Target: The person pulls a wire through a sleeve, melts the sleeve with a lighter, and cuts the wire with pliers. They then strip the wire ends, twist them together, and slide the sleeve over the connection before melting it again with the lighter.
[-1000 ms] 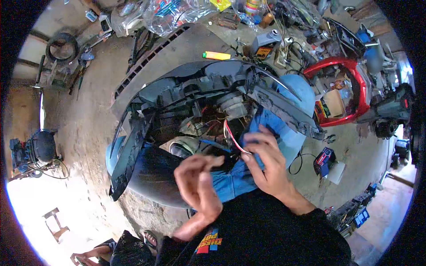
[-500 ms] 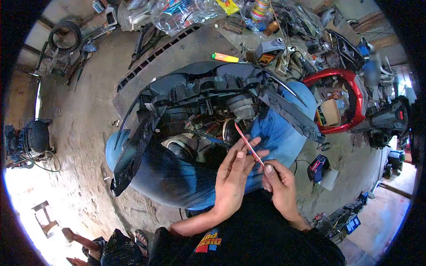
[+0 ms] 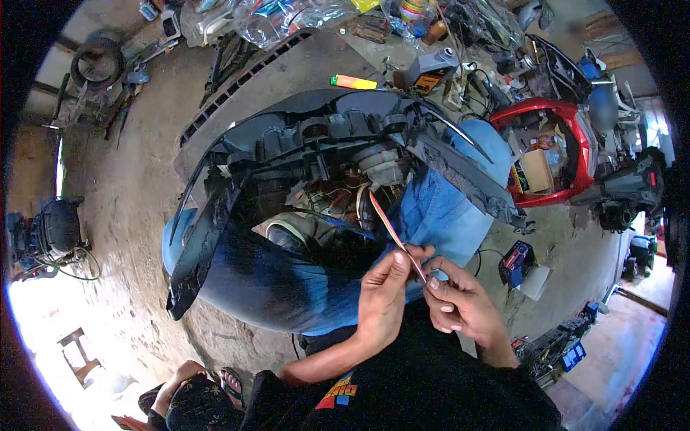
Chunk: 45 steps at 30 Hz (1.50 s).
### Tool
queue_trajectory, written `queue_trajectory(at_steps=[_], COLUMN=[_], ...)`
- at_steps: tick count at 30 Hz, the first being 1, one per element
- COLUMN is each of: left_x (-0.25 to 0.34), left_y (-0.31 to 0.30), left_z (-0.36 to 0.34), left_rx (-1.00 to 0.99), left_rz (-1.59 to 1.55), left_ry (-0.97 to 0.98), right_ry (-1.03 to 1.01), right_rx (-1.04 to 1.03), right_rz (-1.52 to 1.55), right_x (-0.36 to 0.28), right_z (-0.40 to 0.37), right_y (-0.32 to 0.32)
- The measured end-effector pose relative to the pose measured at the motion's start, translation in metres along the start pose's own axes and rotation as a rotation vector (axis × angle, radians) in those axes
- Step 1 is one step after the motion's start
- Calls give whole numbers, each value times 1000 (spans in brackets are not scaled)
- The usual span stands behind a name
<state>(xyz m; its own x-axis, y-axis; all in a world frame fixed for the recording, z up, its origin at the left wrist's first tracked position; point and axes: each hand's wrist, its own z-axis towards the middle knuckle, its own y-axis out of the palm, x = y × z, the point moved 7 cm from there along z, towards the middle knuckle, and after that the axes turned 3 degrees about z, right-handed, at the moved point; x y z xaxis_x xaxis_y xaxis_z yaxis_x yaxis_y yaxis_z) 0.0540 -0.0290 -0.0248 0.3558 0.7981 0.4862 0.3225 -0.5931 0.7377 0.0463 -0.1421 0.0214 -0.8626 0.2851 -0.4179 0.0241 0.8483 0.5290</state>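
Note:
Between my hands runs a thin, flat strip [image 3: 386, 221] with red, white and yellow lines along it, and its free end points up and away from me. My left hand [image 3: 382, 298] pinches the strip partway along with thumb and fingers. Close beside it, my right hand [image 3: 463, 298] grips the lower end in its fingertips. Across my knees lies a large black plastic vehicle part [image 3: 316, 133] with round housings on its inner side. Thin wires [image 3: 334, 200] show beneath it near my shoes.
A yellow-orange box [image 3: 353, 82] lies on the dark board [image 3: 287, 68] beyond the black part. To the right are a red plastic frame [image 3: 583, 154] and a grey bottle [image 3: 433, 63]. Another person [image 3: 194, 402] is at lower left.
My left hand's fingers have closed from a looser spread into a pinch on the strip. My right hand has shifted slightly right and down. The view has shifted a little.

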Motion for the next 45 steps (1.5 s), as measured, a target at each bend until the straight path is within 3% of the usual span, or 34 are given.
queue_trajectory(at_steps=[1,4,8,12,13,15,18,19,20,22,24,27,29,32,33,37,40,45], left_x=[-11,-6,-27,-26,-18,-26,-15,-7,0,37,57,61,60,48,48,53,51,55], left_y=[-4,-3,-14,-28,-28,-40,-52,-64,-75,-77,-69,-31,-5,-29,-25,-34,-40,-31], left_z=[-2,-6,-19,-41,-46,-61,-67,-65,-62,-47,-33,-10,-3,7,7,2,-5,-10], left_rx=[11,-36,15,124,203,169,43,-34,-113,3,43,-116,-193,-426,-378,-204,-111,15], left_rz=[-23,44,167,275,463,523,816,878,939,966,962,863,718,633,573,644,760,1110], left_ry=[-10,145,116,71,51,-74,-235,-156,-76,24,-1,-18,-91,-211,-217,-109,-64,141], right_ry=[29,-98,-767,-720,-735,-842,-604,-553,-497,-384,-222,34,119,209,239,86,-597,-873], right_rx=[-26,29,355,235,270,344,322,308,217,31,-176,-509,-654,-725,-729,-248,364,329], right_rz=[25,-474,-1214,-1135,-1129,-1142,-717,-620,-415,-6,378,912,1042,1065,1055,-159,-851,-827], right_x=[-2,-25,-84,-52,-46,-32,-10,1,10,26,49,66,76,78,75,55,-5,-28], right_z=[-1,-3,-18,3,7,13,18,22,26,33,41,41,36,31,29,24,3,-1], right_y=[-4,-13,17,39,42,40,23,18,15,15,22,41,49,42,38,-4,-7,21])
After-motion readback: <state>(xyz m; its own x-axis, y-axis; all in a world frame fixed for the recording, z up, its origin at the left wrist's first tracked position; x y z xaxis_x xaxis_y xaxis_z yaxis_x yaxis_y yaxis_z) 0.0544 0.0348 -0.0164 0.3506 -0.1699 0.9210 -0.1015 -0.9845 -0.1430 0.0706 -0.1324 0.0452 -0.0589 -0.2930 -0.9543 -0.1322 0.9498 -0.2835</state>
